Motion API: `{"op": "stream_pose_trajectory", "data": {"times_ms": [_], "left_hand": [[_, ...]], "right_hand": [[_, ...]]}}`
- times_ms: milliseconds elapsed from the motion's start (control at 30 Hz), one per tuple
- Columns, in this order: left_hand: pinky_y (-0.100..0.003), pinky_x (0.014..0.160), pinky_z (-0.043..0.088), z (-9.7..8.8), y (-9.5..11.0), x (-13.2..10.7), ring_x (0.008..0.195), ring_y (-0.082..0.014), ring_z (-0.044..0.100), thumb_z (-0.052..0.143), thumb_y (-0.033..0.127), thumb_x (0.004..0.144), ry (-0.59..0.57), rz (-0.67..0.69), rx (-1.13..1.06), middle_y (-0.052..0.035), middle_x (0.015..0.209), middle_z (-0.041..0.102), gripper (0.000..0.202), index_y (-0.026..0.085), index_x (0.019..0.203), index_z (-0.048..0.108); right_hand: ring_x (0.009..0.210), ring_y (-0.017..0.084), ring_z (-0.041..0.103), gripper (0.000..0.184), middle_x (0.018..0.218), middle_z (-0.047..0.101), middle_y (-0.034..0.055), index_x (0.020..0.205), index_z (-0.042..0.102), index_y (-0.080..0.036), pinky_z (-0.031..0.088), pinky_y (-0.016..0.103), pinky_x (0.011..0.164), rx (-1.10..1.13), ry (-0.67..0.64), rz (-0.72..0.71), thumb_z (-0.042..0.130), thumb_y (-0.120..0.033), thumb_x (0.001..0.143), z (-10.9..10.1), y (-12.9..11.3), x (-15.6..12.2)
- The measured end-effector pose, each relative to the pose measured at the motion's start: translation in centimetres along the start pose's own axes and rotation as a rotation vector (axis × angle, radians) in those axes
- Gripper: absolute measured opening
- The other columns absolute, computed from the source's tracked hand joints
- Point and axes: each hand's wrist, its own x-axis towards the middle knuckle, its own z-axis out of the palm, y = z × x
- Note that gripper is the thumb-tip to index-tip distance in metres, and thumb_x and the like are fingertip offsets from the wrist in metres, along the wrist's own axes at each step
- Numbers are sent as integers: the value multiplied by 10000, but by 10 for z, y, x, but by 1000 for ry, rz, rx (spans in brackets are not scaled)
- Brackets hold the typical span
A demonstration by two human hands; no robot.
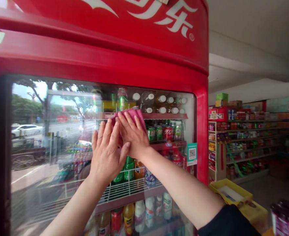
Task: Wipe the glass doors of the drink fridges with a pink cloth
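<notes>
A red drinks fridge fills the view, and its glass door (61, 137) reflects the street outside. My right hand (133, 132) lies flat on a pink cloth (136, 115) and presses it against the glass, fingers stretched out. My left hand (107, 149) rests flat on the glass just left of it, fingers spread, its thumb touching the right hand. Behind the glass stand cans (159, 132) and bottles (144, 213) on wire shelves.
A green QR sticker (191, 153) sits on the door's right edge. Shop shelves with goods (244, 137) line the right wall. A yellow crate (230, 193) and a purple tub (285, 218) stand at the lower right.
</notes>
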Motion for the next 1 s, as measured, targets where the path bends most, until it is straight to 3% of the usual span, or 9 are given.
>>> {"op": "stream_pose_trajectory", "data": {"times_ms": [133,433,533,600,633,700,800,900,1000], "left_hand": [[-639,1414,155,22,28,8,1758,-390,191,498,551,1115,8,21,-18,-160,1877,243,819,244,1815,205],[-643,1413,159,54,84,16,1761,-385,185,521,491,1110,-35,90,-50,-163,1879,234,816,237,1813,196],[-637,1412,164,52,90,11,1764,-382,173,514,489,1114,-54,86,-39,-174,1877,237,807,215,1809,207],[-631,1413,171,51,93,8,1766,-377,166,506,490,1117,-64,74,-34,-175,1875,242,801,208,1806,212],[-628,1413,173,50,95,6,1766,-376,164,504,492,1117,-67,68,-35,-175,1875,242,799,206,1805,215],[-629,1412,176,53,101,5,1765,-378,172,501,491,1118,-67,50,-42,-171,1877,238,788,209,1801,230],[-639,1410,172,62,119,6,1763,-381,183,506,501,1115,-68,35,-75,-166,1878,239,787,224,1801,239],[-638,1410,174,73,140,7,1763,-381,179,527,512,1107,-87,49,-111,-162,1878,240,815,240,1809,215],[-636,1408,182,78,154,3,1765,-375,171,529,495,1110,-118,66,-135,-156,1883,221,816,255,1814,193]], "right_hand": [[1773,258,147,715,1888,249,74,1776,312,-138,66,506,1475,-1,-21,-84,447,-459,1152,-11,44,-19],[1782,289,91,864,1901,160,132,1802,212,-86,83,544,1460,-94,33,305,505,-490,1096,-23,154,-93],[1766,372,157,835,1882,182,218,1780,234,-7,159,620,1433,-113,156,647,451,-455,1109,-15,157,-101],[1750,432,187,835,1865,188,271,1768,226,36,196,690,1402,-109,254,868,425,-445,1115,-7,141,-99],[1747,447,184,838,1862,188,279,1769,214,39,202,716,1391,-99,272,899,423,-441,1115,-3,130,-98],[1758,431,150,840,1872,177,250,1784,192,5,190,723,1396,-67,219,750,436,-442,1116,2,109,-98],[1777,341,113,823,1893,163,154,1802,208,-83,141,627,1443,-30,33,309,474,-454,1117,-3,102,-113],[1779,291,116,838,1895,183,106,1798,257,-130,95,544,1464,-38,-83,89,545,-488,1096,-18,133,-144],[1776,293,132,843,1889,218,114,1788,289,-124,83,546,1464,-66,-115,134,564,-498,1084,-31,174,-179]]}}
